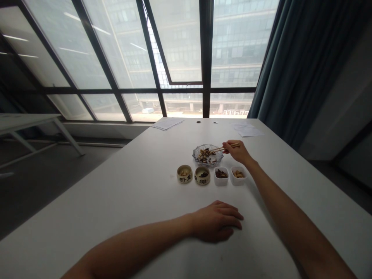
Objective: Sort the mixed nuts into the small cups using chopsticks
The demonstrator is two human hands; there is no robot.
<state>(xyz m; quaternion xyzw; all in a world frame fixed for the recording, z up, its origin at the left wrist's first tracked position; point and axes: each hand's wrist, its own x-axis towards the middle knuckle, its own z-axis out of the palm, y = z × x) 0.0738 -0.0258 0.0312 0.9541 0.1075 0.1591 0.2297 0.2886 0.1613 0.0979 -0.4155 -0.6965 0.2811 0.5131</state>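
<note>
The right hand's [236, 152] grip is pressed together, pinching a pair of wooden chopsticks [224, 147] whose tips reach over a glass dish [207, 155] of mixed nuts and dark food pieces, just right of the frame's centre. The left hand's [215, 221] grip is loosely spread, holding nothing, its palm down on the white desk [130, 201] well below the dish. Between the hands and just before the dish stand two round ceramic cups [185, 174] and two square white bowls [229, 176] in a row. Loose papers [167, 123] lie near the desk's far edge, beneath tall windows [180, 50]; a dark curtain [293, 58] hangs upper right.
</note>
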